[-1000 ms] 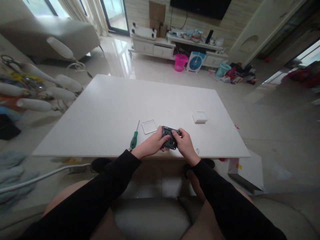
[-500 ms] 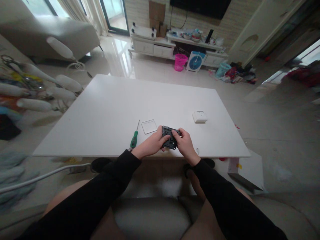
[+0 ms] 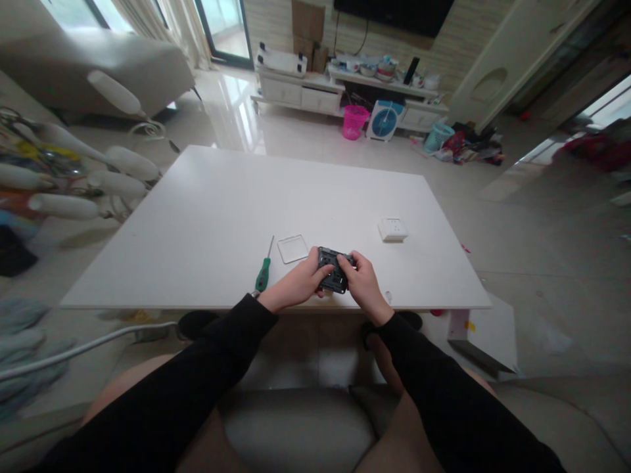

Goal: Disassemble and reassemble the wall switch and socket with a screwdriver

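Note:
Between my hands, over the front edge of the white table [image 3: 236, 197], is a black wall socket back [image 3: 337, 278], its dark moulded side turned up. My left hand [image 3: 306, 276] grips its left side, with the thumb lying across it. Closed on the right side is my right hand [image 3: 363, 281], its thumb pressing near the top. Left of my hands lie a thin, pale rectangular frame [image 3: 293, 249] and a screwdriver [image 3: 263, 273] with a green handle, its shaft pointing away from me. A white wall socket [image 3: 393, 229] sits further right on the tabletop.
A small clear piece [image 3: 388, 297] lies by the table's front edge, right of my right wrist. Beyond the table stand a pink basket [image 3: 355, 123], a blue and white fan [image 3: 385, 121] and a low white cabinet [image 3: 280, 92]. A white lamp [image 3: 118, 164] stands at the left.
Both hands keep hold of the black socket back in nearly the same pose. The whole view has shifted very slightly; the things on the table lie as before.

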{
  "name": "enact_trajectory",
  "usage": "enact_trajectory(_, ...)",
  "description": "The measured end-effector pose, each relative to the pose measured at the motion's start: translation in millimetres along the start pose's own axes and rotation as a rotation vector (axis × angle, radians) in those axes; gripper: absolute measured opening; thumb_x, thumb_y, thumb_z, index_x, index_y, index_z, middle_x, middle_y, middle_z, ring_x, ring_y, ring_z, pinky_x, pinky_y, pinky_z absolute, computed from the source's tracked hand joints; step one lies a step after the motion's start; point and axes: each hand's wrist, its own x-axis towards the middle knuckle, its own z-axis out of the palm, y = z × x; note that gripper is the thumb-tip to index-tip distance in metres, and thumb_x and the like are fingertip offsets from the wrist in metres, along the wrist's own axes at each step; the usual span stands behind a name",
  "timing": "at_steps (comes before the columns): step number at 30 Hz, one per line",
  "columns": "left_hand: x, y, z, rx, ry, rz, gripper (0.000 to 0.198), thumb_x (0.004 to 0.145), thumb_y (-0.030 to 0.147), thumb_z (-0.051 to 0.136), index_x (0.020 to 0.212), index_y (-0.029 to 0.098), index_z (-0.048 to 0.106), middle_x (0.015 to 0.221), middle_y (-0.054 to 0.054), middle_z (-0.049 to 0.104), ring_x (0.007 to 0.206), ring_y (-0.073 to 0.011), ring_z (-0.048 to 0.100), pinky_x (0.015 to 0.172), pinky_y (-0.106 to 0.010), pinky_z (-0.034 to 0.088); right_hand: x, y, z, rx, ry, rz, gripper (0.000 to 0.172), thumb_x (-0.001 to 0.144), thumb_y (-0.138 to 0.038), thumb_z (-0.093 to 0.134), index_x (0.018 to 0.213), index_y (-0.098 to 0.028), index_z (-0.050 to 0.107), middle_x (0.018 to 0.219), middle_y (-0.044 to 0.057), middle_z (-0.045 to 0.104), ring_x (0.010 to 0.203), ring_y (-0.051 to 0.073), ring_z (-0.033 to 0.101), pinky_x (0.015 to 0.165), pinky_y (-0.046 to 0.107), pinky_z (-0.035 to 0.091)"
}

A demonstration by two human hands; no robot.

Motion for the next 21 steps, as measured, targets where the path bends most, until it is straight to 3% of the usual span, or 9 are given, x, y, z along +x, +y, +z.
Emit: enact_trajectory(21,-5,10,-0.6,0.006,0.006,0.017,0.019,0.102,0.034,0.054,0.103,0.022,0.039,0.087,-0.001,0.062,0.058,-0.0152,0.066,0.049,-0.027,0.057,-3,-8,1,0.005,-0.021,0.01,0.04,0.083,-0.057,0.067,0.072,-0.025,0.044,0.066,-0.007,0.043,0.063,0.014,0.042,0.059,0.029,0.035)
